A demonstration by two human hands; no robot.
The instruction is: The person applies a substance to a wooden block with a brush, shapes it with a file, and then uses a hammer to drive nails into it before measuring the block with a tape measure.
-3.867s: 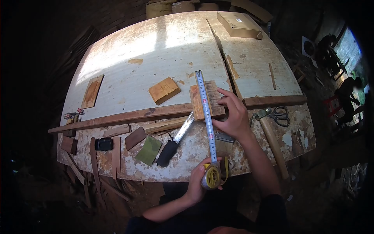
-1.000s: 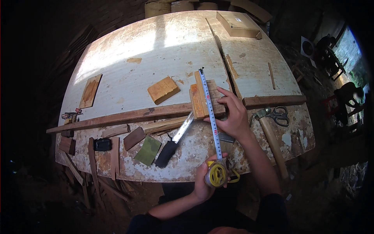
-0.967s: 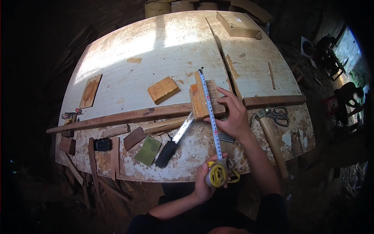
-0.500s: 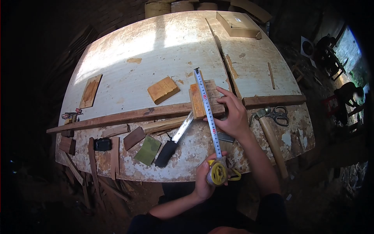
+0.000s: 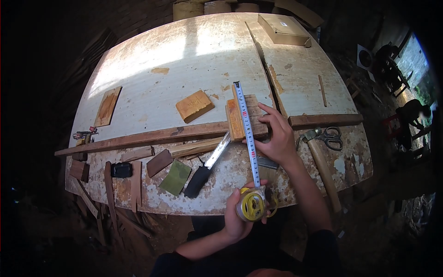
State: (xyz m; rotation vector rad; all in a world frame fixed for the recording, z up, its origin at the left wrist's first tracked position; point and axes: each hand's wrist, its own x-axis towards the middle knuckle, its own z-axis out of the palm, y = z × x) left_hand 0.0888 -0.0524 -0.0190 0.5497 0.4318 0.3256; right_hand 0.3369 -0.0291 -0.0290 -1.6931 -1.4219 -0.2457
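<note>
My left hand [image 5: 236, 217] is closed around a yellow tape measure [image 5: 252, 206] near the table's front edge. Its white blade [image 5: 248, 134] runs out away from me, across a wooden block [image 5: 235, 121] with an orange-brown face, and its hooked end lies past the block. My right hand [image 5: 278, 138] grips the right side of the dark-grained wood piece [image 5: 255, 113] at the block, fingers curled over its edge. Touching or near the block's lower left is the blade of a black-handled knife [image 5: 198, 181].
A long wooden strip [image 5: 152, 141] crosses the worn table [image 5: 138, 97]. Around it lie a yellowish wood block [image 5: 194, 106], green sandpaper-like sheet [image 5: 175, 178], hammer [image 5: 323, 171], scissors [image 5: 331, 137] and wood offcuts. A cardboard box [image 5: 284, 28] sits at the far right, near a long gap [image 5: 263, 62].
The tape case has shifted slightly left and turned in my left hand. The blade's far end has moved a little right. My right hand stays on the wood.
</note>
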